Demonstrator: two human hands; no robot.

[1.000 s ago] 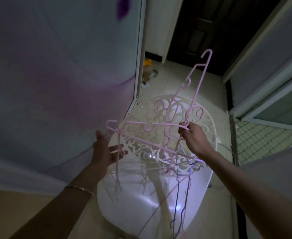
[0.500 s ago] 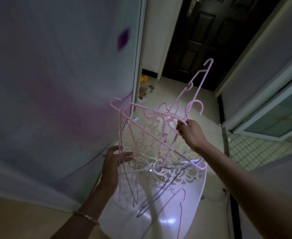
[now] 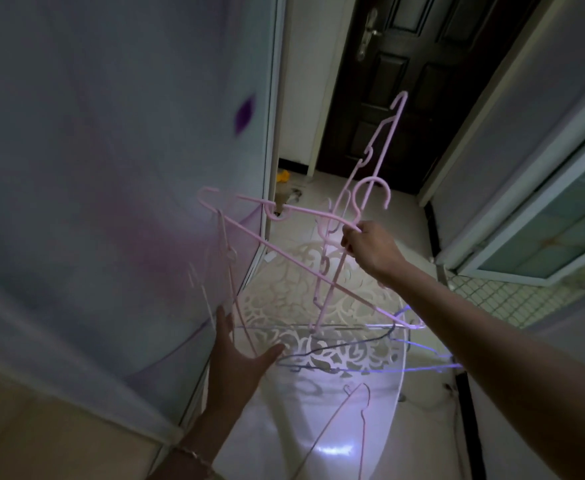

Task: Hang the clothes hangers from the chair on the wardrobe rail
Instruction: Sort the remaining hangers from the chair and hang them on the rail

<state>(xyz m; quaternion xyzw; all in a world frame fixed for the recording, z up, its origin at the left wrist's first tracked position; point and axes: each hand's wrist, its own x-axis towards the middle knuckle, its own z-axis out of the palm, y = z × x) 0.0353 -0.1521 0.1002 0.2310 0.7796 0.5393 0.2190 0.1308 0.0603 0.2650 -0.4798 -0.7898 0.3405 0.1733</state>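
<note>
The pink hangers [image 3: 286, 252] have risen above the white chair [image 3: 284, 410], the right hand [image 3: 370, 251] gripping them at one o'clock to lift the tangle free, the left hand [image 3: 235, 362] spread and empty at seven o'clock, likely to steady stragglers.

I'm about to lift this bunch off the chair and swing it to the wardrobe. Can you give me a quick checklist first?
1. Right hand grips the pink hangers: ok.
2. Bunch untangled: not ok; hangers splay at odd angles and dark hangers dangle below.
3. Dangling ends clear of the chair: cannot tell.
4. Left hand free to steady: ok, open beneath the bunch.
5. Every hanger collected: not ok; a loose hanger lies on the chair.
6. Wardrobe rail in sight: not ok, out of frame.
</note>
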